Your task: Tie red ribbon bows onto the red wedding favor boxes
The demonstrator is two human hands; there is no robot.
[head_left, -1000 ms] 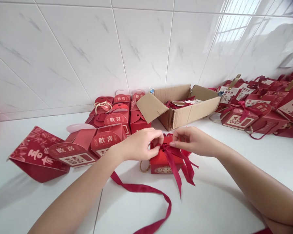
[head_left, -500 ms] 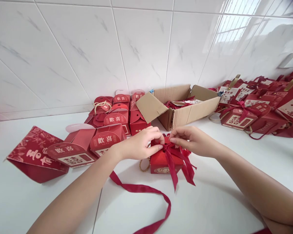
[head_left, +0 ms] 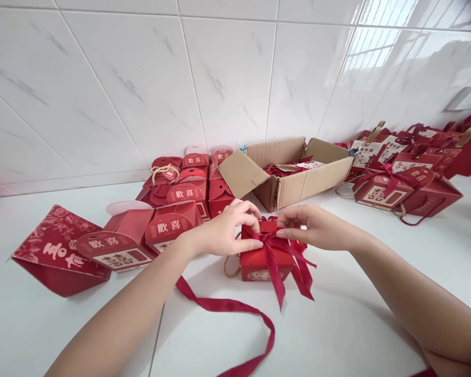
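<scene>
In front of me a small red gift box (head_left: 255, 257) sits on the white counter, a dark red ribbon (head_left: 273, 267) knotted over its top. Two ribbon tails hang down its front and right side. My left hand (head_left: 237, 228) pinches the ribbon just left of the knot, thumb along the box top. On the other side, my right hand (head_left: 312, 225) grips the ribbon between thumb and forefinger. A twisted gold cord (head_left: 231, 267) loops out at the box's left side. Part of the bow is hidden behind my fingers.
A loose length of ribbon (head_left: 235, 305) curls across the counter nearer me. Several red boxes (head_left: 176, 220) stand at left, beside a tilted red box (head_left: 58, 251). Behind is an open cardboard box (head_left: 314, 183) with red items. Red bags and boxes (head_left: 388, 191) crowd the right.
My hands have drawn slightly apart, and the ribbon at the knot is stretched flatter between them. A large red bag at the far right has gone from its place; a red corner shows at the edge.
</scene>
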